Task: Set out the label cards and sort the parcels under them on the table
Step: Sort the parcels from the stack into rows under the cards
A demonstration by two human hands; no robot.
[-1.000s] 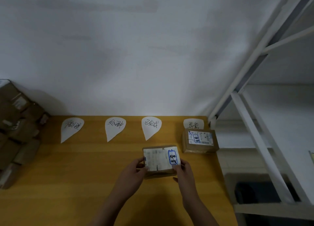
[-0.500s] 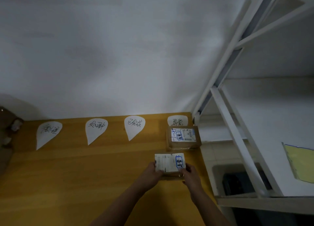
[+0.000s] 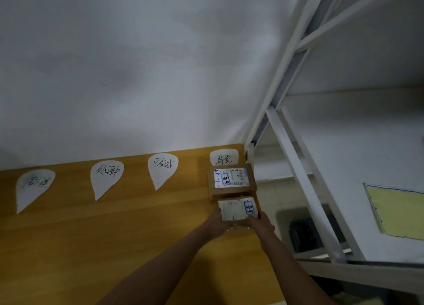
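Note:
Several white teardrop label cards lie along the back of the wooden table (image 3: 114, 247); the rightmost card (image 3: 223, 158) is partly covered by a brown parcel (image 3: 231, 181) with a white shipping label. A second small brown parcel (image 3: 238, 209) with a white label and a blue-ringed mark sits just in front of that one, near the table's right edge. My left hand (image 3: 218, 222) holds its left side and my right hand (image 3: 260, 222) holds its right side. The three other cards, at far left (image 3: 34, 187), centre left (image 3: 105, 178) and centre right (image 3: 161, 169), have nothing under them.
A white metal shelving frame (image 3: 296, 167) stands right of the table, a yellow sheet (image 3: 399, 210) lying on its shelf. A dark bin (image 3: 305, 233) sits on the floor below. A white wall backs the table.
Both hands have carried the small parcel away from me and to the right, up against the front of the parcel under the rightmost card. The view has swung right; the box pile at left is gone from sight.

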